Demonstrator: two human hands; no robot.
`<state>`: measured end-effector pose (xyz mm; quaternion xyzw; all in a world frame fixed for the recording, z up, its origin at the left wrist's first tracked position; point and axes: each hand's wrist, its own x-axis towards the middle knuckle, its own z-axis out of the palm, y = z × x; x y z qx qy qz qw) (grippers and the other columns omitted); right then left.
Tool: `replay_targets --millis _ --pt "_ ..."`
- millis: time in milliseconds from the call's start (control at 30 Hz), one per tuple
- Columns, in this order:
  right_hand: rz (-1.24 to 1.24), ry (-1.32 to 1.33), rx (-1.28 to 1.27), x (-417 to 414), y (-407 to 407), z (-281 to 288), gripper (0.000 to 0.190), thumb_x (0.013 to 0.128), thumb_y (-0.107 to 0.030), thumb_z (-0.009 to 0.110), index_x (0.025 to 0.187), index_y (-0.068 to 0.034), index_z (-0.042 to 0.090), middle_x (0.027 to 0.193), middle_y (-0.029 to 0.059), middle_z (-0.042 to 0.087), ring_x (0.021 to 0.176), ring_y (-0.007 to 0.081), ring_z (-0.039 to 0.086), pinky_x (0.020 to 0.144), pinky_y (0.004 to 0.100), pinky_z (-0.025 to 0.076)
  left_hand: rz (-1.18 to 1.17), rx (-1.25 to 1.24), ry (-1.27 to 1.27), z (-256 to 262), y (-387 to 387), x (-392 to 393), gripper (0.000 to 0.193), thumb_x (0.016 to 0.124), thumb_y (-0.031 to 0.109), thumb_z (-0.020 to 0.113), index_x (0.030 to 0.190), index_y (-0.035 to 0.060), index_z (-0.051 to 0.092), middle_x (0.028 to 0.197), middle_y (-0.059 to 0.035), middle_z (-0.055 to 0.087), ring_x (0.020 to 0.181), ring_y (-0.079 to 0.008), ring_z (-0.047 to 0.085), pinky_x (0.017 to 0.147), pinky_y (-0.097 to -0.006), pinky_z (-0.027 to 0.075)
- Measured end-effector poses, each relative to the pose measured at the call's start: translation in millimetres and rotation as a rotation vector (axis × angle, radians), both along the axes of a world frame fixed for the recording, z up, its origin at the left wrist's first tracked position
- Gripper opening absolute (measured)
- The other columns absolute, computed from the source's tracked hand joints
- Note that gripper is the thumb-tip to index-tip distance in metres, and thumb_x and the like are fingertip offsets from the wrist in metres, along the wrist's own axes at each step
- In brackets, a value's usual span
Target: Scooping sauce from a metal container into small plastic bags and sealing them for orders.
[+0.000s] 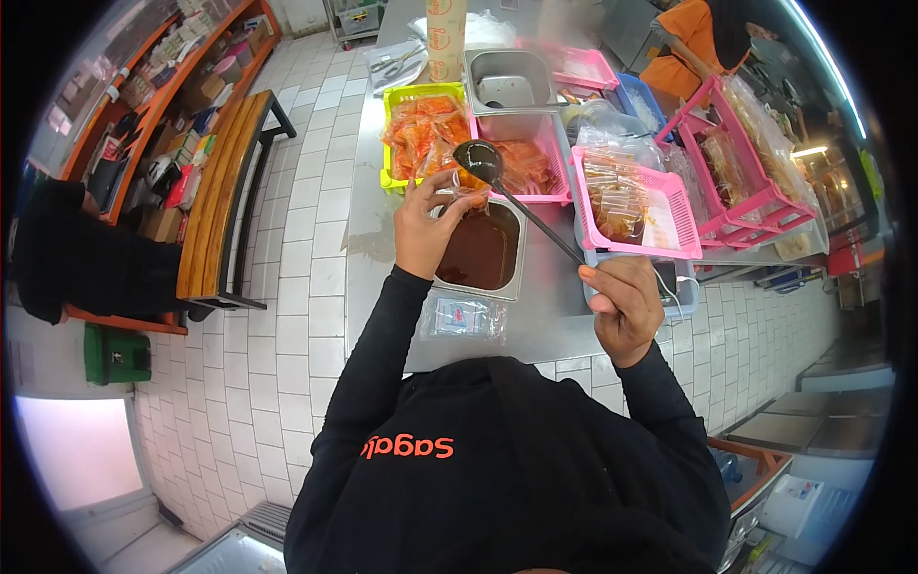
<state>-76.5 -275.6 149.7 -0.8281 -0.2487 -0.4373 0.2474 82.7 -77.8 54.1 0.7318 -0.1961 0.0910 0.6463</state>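
My left hand [424, 226] pinches a small clear plastic bag [473, 197] by its top, above a steel pan of dark brown sauce [477, 247]. In my right hand [625, 305] is the end of a long handle belonging to a black ladle [482, 159]. The ladle's bowl is tilted at the bag's mouth, and some orange-brown liquid shows there. Just in front of me, flat plastic bags [464, 318] lie on the steel table [549, 316]. Behind the pan stand a yellow-green basket [389, 136] and a pink basket [563, 183], both with orange-red filled bags.
A tilted pink basket [685, 215] of brown sauce bags rests over a blue bin [692, 294] at right. Beyond are an empty steel pan [509, 79], a pink rack [746, 208] and a person in orange [681, 46]. A wooden bench [222, 208] and another person [100, 251] are at left.
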Motion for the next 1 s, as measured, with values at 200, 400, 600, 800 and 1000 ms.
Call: replay_targets --millis 200,400,600,800,1000 --pt "-0.018 -0.032 0.025 -1 3 -1 0.029 0.081 -0.025 0.07 0.1 -0.004 0.069 0.083 0.0071 0.062 0.072 0.0232 0.057 0.063 0.0325 0.047 -0.005 -0.017 -0.024 10 0 -3 0.042 0.083 0.004 0.072 0.121 -0.0046 0.056 0.112 -0.0109 0.061 0.092 -0.0172 0.068 0.072 -0.0244 0.054" --pt "-0.018 -0.031 0.024 0 5 -6 0.028 0.082 -0.024 0.069 0.1 -0.003 0.068 0.082 0.0077 0.062 0.071 0.024 0.057 0.064 0.0321 0.047 0.004 -0.027 -0.034 13 1 -4 0.041 0.083 0.004 0.072 0.12 -0.0048 0.056 0.114 -0.0104 0.06 0.091 -0.0178 0.068 0.075 -0.0251 0.053" --pt "0.029 0.173 0.598 16 0 -41 0.023 0.097 -0.02 0.056 0.098 0.001 0.064 0.082 0.0058 0.059 0.072 0.0141 0.053 0.066 0.0261 0.043 0.037 0.069 -0.06 6 8 -7 0.035 0.082 0.006 0.072 0.115 -0.0012 0.061 0.105 -0.009 0.066 0.088 -0.0154 0.069 0.086 -0.0306 0.051" --pt "-0.14 0.497 1.11 22 -1 -96 0.031 0.103 -0.026 0.045 0.098 -0.001 0.063 0.083 0.0011 0.057 0.076 0.0064 0.049 0.071 0.0222 0.041 0.102 0.251 -0.174 -17 21 -18 0.03 0.079 0.02 0.076 0.105 0.0099 0.065 0.091 -0.0031 0.071 0.08 -0.0196 0.07 0.111 -0.0513 0.025" --pt "-0.084 0.572 0.298 21 24 -113 0.025 0.1 -0.02 0.047 0.102 0.0 0.063 0.088 0.0094 0.061 0.082 0.0273 0.056 0.078 0.0309 0.045 0.144 0.347 -0.336 -17 27 -33 0.032 0.074 0.017 0.079 0.103 0.0086 0.067 0.092 -0.0044 0.065 0.072 -0.0222 0.063 0.094 -0.0404 0.04"
